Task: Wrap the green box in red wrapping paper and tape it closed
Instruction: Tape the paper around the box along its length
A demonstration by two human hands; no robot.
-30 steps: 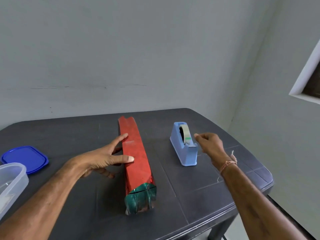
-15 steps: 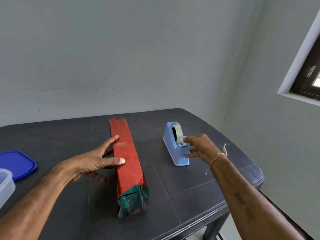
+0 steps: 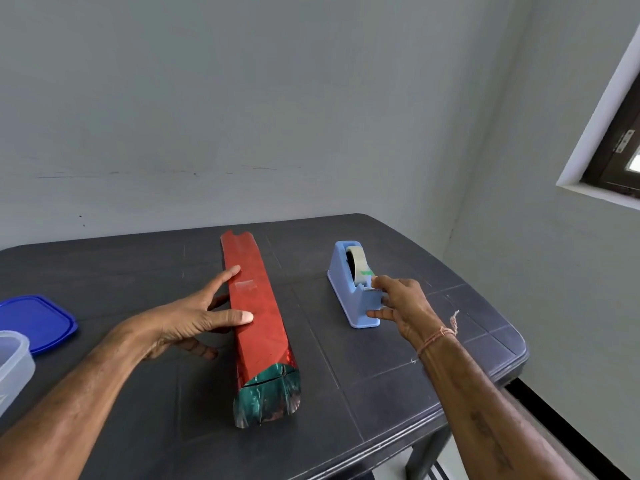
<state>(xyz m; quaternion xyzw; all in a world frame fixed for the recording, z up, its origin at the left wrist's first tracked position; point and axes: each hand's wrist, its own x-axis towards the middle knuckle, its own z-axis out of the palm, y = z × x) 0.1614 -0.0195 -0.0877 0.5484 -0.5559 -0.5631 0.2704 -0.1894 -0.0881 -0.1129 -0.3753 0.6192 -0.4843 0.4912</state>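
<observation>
1. We see a dark table set against a grey wall, and everything else lies on it.
2. The green box lies lengthwise at the middle of the table, running from near us toward the wall. The red wrapping paper covers its top and sides. The near end is uncovered and shows crinkled green.
3. Our left hand is released, with its fingers straight and spread. The forefinger and thumb rest on the left edge of the red paper, and the other fingers lie on the table beside the box.
4. Our right hand grasps the near end of the tape dispenser. The forefinger tip sits on the tape at the cutter, the thumb presses the base, and the other fingers curl on the far side. We cannot tell whether the tape end itself is pinched.
5. The blue dispenser stands to the right of the box, well apart from it, with a pale tape roll in it.
6. A blue lid lies flat at the left edge, and a clear container stands just beside it.
7. 1 clear strip of tape is stuck on the red paper between the forefinger and thumb.
</observation>
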